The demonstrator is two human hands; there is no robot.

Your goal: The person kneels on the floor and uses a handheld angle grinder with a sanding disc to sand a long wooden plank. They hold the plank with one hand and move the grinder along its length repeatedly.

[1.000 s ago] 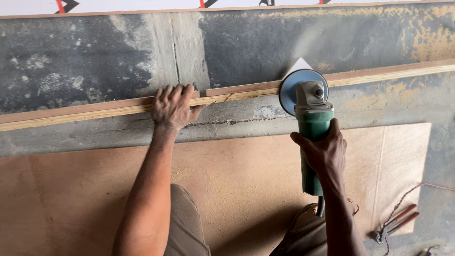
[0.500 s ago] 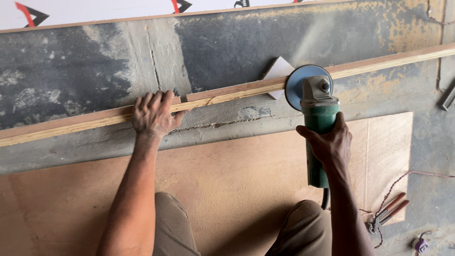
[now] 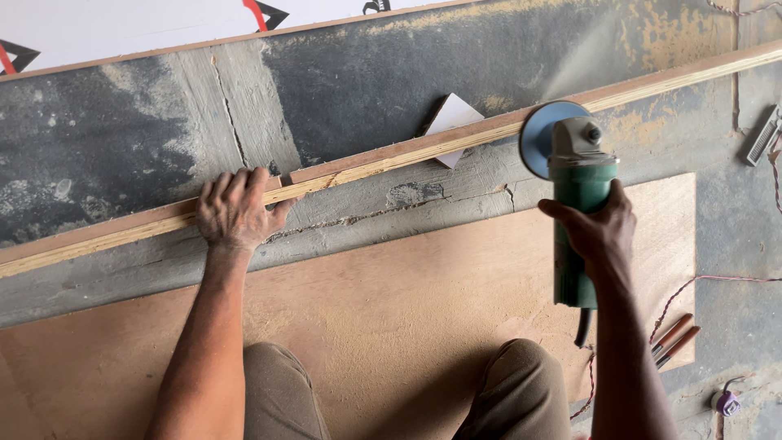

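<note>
A long thin wooden strip (image 3: 391,159) lies across the concrete floor, rising from lower left to upper right. My left hand (image 3: 235,209) presses flat on the strip left of the middle. My right hand (image 3: 601,232) grips the green body of an angle grinder (image 3: 574,204). The grinder's blue disc (image 3: 542,137) meets the strip's edge right of the middle. A haze of dust rises from the disc toward the upper right.
A plywood sheet (image 3: 391,310) lies under my knees. A white card (image 3: 453,121) sits behind the strip. A white board (image 3: 122,28) runs along the top. Red-handled pliers (image 3: 672,336) and twisted wire (image 3: 717,281) lie at the right, a metal piece (image 3: 763,137) at far right.
The view has shifted, so strip and hands sit lower and further right in frame. The grinder disc stays on the strip's edge and my left hand keeps pressing the strip.
</note>
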